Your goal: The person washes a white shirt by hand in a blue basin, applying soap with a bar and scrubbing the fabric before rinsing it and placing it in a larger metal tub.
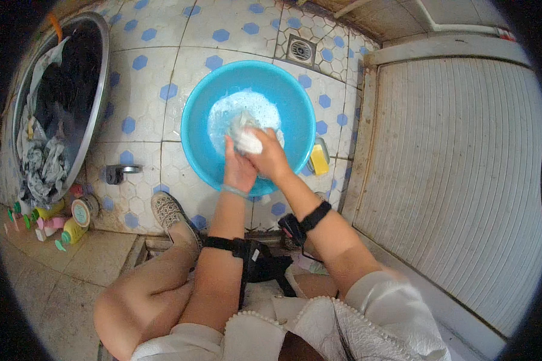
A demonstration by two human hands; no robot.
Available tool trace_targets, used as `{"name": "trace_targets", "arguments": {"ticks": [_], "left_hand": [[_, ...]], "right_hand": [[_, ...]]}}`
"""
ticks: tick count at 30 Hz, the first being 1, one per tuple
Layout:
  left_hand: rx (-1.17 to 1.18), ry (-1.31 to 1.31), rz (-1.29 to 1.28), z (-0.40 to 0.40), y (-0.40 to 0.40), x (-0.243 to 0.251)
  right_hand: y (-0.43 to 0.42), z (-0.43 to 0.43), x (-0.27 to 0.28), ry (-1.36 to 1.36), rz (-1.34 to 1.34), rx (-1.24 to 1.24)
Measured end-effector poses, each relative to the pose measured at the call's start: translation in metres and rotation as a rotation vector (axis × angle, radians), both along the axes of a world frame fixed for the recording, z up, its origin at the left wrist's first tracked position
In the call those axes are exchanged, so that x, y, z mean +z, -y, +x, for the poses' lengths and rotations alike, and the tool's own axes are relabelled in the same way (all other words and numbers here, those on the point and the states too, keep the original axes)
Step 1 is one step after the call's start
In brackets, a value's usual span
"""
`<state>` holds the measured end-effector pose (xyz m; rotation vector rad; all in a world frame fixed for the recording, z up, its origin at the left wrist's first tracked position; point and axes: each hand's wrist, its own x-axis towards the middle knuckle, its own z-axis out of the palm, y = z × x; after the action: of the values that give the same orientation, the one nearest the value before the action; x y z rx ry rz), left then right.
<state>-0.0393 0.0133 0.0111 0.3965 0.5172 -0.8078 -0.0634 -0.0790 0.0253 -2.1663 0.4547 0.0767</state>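
A round blue plastic basin (198, 90) stands on the tiled floor, with sudsy whitish water (262, 106) in its bottom. Over the water, both hands are pressed around a wet, foamy white cloth (248, 140). My left hand (239, 167) supports it from below and the left, palm partly turned up. From the right, my right hand (268, 151) grips the bunched cloth, its fingers partly hidden by foam and blur. A yellow bar of soap (319, 160) lies by the basin's right side, on or against a grey soap dish (323, 146).
A large metal basin (101, 90) at the left holds wet cloths (45, 158) and dark contents. Bottles (74, 230) and a round tub (82, 211) stand below it. A small black device (114, 174) lies on the floor. A floor drain (301, 49) is beyond the blue basin; a ribbed panel (451, 171) stands right.
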Motion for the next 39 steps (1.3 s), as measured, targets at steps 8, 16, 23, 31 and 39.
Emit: {"name": "trace_targets", "arguments": {"ticks": [8,16,23,31,39], "left_hand": [[-0.182,-0.172,-0.003,0.009,-0.015,-0.003],[0.104,0.072,-0.014,0.019,0.007,0.024],[0.031,-0.072,-0.104,0.002,0.019,0.031],[0.021,-0.190,-0.357,0.009,-0.013,0.002],[0.046,0.793,0.481,-0.012,-0.004,-0.053]], "right_hand": [[-0.038,-0.032,0.055,0.146,-0.074,0.242],[0.022,0.042,0.029,0.097,-0.338,-0.130],[-0.005,0.008,0.015,0.163,0.076,-0.260],[-0.030,-0.014,0.039,0.072,-0.006,-0.099],[-0.032,0.011,0.045,0.211,0.014,-0.152]]}}
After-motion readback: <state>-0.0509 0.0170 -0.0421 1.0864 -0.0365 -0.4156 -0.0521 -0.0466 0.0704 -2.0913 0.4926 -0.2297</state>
